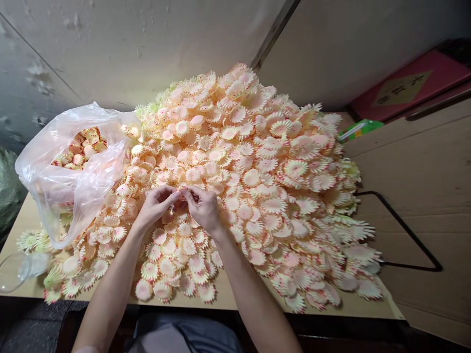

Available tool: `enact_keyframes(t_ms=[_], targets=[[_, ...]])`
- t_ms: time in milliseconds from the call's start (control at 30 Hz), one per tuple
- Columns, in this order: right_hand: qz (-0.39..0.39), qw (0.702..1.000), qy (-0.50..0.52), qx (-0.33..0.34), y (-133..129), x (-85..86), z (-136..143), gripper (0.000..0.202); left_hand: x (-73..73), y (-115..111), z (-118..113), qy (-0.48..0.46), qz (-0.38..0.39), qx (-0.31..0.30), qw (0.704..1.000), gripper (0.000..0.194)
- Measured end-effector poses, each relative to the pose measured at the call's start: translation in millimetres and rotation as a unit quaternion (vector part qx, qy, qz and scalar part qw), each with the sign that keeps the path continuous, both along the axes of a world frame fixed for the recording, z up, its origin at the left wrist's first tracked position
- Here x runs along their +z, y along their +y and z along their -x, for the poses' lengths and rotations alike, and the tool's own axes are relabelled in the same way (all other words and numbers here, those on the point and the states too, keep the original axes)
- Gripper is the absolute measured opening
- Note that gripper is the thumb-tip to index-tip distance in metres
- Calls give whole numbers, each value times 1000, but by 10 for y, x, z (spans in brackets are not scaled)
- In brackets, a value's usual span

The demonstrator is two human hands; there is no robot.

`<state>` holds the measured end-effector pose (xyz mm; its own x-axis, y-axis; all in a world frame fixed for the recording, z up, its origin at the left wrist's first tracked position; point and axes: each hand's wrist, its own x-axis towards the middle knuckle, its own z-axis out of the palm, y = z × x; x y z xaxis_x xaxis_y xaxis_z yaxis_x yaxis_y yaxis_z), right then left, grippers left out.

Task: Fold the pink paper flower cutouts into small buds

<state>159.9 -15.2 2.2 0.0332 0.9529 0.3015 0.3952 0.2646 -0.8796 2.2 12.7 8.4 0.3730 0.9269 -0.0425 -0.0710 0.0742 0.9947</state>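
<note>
A large mound of artificial flower heads (253, 177), pale cream-pink with red-tipped petals, covers most of the table. Over its front middle, my left hand (159, 200) and my right hand (201, 205) meet fingertip to fingertip. Both are closed in a pinch around one small flower piece, mostly hidden by the fingers, with a little red showing between them. Loose flower heads (168, 267) lie spread below my wrists, towards the table's front edge.
At the left stands an open plastic bag (91, 181) with curled flower pieces (84, 149) inside. A clear round container (14, 272) sits at the front left corner of the table (235, 303). Cardboard (419, 215) with a bent black rod (408, 230) borders the right; a wall (147, 44) rises behind.
</note>
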Motion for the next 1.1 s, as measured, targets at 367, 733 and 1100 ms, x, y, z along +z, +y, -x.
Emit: enact_keyframes(t_ms=[367, 733, 1100], targets=[[7, 995, 96, 41, 23, -21, 17, 20, -27, -5, 53, -20, 1, 9, 1000, 29], [-96, 994, -50, -5, 9, 9, 71, 19, -62, 26, 79, -19, -14, 23, 999, 29], [-55, 995, -84, -8, -1, 1, 72, 19, -57, 28, 66, -22, -12, 7, 1000, 32]])
